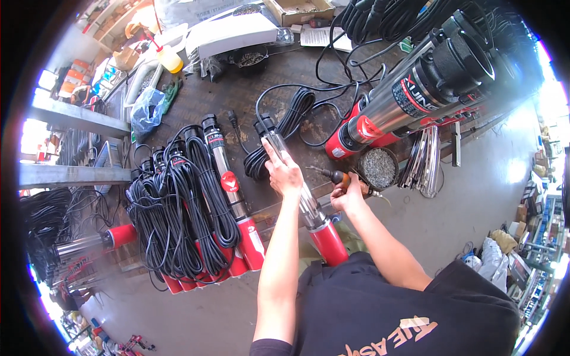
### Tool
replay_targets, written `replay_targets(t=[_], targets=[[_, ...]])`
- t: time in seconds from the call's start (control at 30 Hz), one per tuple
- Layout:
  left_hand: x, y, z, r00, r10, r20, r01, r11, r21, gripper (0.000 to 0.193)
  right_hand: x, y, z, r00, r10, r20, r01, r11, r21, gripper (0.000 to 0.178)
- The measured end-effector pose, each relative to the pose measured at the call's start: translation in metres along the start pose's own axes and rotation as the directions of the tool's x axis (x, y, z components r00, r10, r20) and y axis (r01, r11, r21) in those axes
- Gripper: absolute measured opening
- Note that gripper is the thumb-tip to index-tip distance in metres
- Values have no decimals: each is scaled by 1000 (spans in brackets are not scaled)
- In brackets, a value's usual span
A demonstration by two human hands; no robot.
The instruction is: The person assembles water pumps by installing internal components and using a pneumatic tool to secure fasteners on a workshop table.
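A slim steel submersible pump with a red end lies tilted across the bench edge, its red end close to my body. My left hand rests round its steel barrel, the index finger stretched toward the black top. A coiled black cable lies beside that top. In my right hand is an orange and black power screwdriver, its bit pointing left toward the barrel but apart from it. Just right of the tool stands a round bowl full of small metal pieces, too small to name.
Several pumps with bundled black cables lie side by side at the left. Larger steel pumps lie at the far right, near a bunch of thin metal strips. A yellow bottle and a blue plastic bag sit at the far left.
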State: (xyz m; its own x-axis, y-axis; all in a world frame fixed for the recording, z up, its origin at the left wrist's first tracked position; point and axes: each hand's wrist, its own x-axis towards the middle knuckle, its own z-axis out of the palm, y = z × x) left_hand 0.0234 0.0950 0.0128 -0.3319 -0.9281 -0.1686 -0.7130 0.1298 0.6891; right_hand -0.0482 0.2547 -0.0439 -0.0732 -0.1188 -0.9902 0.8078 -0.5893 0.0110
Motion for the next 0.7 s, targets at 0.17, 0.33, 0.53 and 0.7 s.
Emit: replay_targets(t=[0.17,0.33,0.53,0.7], targets=[[1,-1,5,1000,-17,-1,17,1000,0,65,-62,24,4,782,245,572,-360,928,96,43],[2,5,2,996,-74,47,74,997,-5,65,-148,94,34,754,-90,651,119,993,0,52],[3,5,0,996,-37,76,41,998,-48,65,-177,165,63,-67,-447,892,785,528,323,64],[3,-11,-5,999,9,33,-6,994,-112,65,-152,145,134,-295,-419,859,857,281,431,46]])
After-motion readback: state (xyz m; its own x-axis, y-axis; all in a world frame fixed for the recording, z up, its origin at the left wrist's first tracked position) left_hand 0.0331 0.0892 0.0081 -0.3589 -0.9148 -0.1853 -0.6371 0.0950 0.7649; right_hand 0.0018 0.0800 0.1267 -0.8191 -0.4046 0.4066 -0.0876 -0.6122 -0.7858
